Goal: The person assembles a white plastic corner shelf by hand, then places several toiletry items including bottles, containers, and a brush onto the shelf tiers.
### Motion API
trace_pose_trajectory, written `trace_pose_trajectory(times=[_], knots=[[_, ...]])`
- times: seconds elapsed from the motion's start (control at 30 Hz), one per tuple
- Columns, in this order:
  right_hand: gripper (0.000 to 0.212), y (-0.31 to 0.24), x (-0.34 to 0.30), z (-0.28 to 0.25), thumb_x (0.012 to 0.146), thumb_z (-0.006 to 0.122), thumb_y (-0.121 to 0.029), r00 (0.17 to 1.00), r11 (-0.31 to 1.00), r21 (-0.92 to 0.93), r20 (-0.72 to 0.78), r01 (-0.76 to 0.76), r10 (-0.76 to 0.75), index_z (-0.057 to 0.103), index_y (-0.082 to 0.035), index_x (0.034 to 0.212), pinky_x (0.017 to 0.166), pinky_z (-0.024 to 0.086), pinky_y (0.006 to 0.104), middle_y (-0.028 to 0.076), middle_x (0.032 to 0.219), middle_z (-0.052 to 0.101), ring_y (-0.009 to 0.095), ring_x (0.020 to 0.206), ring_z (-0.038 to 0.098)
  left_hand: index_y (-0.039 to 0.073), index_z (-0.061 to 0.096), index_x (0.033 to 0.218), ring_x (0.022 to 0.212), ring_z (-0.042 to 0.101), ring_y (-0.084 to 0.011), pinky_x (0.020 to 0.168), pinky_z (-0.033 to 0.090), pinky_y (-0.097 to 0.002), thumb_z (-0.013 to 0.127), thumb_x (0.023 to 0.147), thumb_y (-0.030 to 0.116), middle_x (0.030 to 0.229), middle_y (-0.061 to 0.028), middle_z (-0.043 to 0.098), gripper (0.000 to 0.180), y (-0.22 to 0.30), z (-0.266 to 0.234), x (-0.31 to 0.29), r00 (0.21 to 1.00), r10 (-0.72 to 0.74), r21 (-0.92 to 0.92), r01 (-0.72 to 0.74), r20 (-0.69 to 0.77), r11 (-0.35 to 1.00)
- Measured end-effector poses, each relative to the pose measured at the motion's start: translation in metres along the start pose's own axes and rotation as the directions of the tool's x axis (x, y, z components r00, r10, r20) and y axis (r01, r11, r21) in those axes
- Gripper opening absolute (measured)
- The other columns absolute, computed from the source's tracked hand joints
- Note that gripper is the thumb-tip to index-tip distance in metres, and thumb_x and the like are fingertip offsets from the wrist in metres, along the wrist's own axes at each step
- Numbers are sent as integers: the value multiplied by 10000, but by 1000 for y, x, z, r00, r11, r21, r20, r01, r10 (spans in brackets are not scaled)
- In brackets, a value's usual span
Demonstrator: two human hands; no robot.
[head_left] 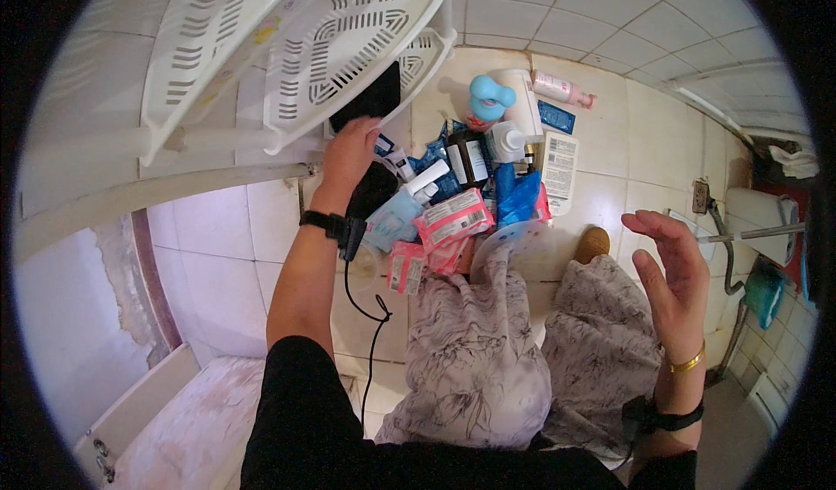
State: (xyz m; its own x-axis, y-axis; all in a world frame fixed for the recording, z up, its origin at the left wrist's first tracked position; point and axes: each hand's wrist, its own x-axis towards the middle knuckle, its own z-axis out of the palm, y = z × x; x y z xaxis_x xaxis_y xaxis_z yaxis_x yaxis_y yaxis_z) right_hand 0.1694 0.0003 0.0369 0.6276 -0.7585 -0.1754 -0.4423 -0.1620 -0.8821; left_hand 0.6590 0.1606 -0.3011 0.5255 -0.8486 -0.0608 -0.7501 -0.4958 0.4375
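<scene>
- White rack (pixel 300 50) with slots is at your upper left, close to the tiles. A black thing (pixel 373 98) shows at its lower tier.
- Your left hand (pixel 350 155) is up at the rack's lower edge, right by the black thing. You cannot tell from here if its fingers are clamped on anything, because the tips are partly hidden.
- Your right hand (pixel 675 290) is up in the air on the right, well apart from the pile. Its fingers are bent, the thumb is spread away, and it holds nothing.
- Under you is a floor (pixel 605 189) of big cream tiles with thin lines between them.
- On it, near your knees, is a messy pile: pink packs (pixel 455 220), a pale blue pack (pixel 394 222) and a dark bottle (pixel 470 161) with a white label.
- Farther back, a pink bottle (pixel 560 87) lies on its side.
- Behind that, a wall (pixel 601 11) of pale tiles goes up.
- To your left, the paint on a wall edge (pixel 135 294) is chipped.
- To your right, a gray hose (pixel 730 268) bends down near a blue-green bag (pixel 765 298).
</scene>
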Motion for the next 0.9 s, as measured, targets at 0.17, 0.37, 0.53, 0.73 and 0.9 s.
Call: trace_pose_trajectory(times=[0.17, 0.37, 0.53, 0.73, 0.9], knots=[[369, -11, -15, -6, 1077, 746, 24, 1000, 999, 19, 2, 29, -29, 695, 19, 1443, 1276, 503, 426, 151, 1442, 785, 258, 1403, 714, 122, 758, 1433, 1366, 699, -432, 1127, 587, -530, 905, 959, 303, 1465, -192, 743, 528, -13, -8, -61, 993, 75, 172, -89, 88, 981], [369, -21, -36, -21, 1081, 748, 19, 999, 999, 40, 20, 38, -38, 706, 13, 1448, 1258, 508, 411, 135, 1437, 791, 238, 1384, 717, 247, 425, 1795, 1390, 681, -493, 1105, 615, -571, 1099, 696, 280, 1646, -256, 612, 1290, -25, 15, -110, 964, -145, 421, 38, 225, 906], [375, -31, -52, -38, 1080, 755, 3, 998, 996, 66, 15, 58, -59, 710, 13, 1452, 1233, 518, 386, 122, 1430, 798, 222, 1377, 717, 279, 370, 1822, 1324, 738, -447, 1053, 652, -559, 1060, 743, 176, 1493, -228, 714, 1284, -43, 33, -139, 912, -333, 426, 209, 240, 880], [383, -43, -75, -55, 1074, 760, -15, 997, 995, 71, 16, 74, -75, 719, 0, 1454, 1187, 545, 372, 116, 1398, 813, 218, 1344, 733, 179, 537, 1681, 1220, 775, -415, 1004, 656, -547, 918, 870, 148, 1285, -208, 777, 896, 14, -6, -160, 942, -251, 383, 153, 222, 911], [381, -60, -107, -75, 1066, 775, -20, 986, 985, 61, 7, 164, -165, 728, -10, 1443, 1146, 576, 375, 118, 1358, 825, 220, 1288, 759, 99, 602, 1606, 1265, 741, -473, 1065, 622, -553, 881, 882, 134, 1370, -250, 753, 777, 95, -94, -183, 993, -83, 245, 59, 87, 968]])
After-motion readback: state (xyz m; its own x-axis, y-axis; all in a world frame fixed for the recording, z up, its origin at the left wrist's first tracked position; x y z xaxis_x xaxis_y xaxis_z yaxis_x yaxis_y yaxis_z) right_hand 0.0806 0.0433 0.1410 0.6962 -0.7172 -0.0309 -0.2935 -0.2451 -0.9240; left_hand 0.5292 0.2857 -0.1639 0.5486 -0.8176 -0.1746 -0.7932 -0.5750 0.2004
